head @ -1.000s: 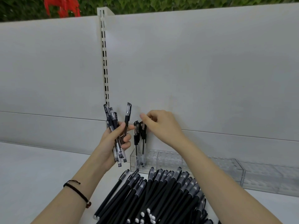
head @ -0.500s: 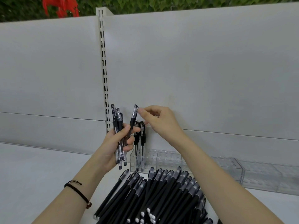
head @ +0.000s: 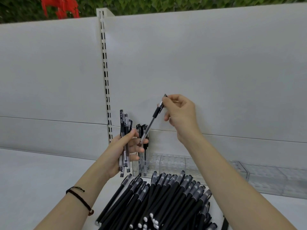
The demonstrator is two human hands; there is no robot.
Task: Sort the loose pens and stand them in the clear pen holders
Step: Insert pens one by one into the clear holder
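Note:
My left hand (head: 123, 149) grips a small bundle of clear-barrelled black pens (head: 124, 130), held upright. My right hand (head: 180, 113) pinches the cap end of one clear pen (head: 152, 121), which slants down to the left; its lower end lies at my left fingers. Just behind stand a few capped pens (head: 143, 156) in the leftmost cell of the clear pen holder (head: 172, 161). A heap of matte black pens (head: 166, 201) lies on the shelf in front.
A second clear holder (head: 272, 180) continues to the right along the white back panel. A slotted upright rail (head: 106, 80) runs up the panel left of my hands. The white shelf surface (head: 33, 176) stretches to the left.
My right hand reached to the bundle, pinched the top of one pen and drew it up and to the right, out of the left hand's bundle. The left hand stayed put.

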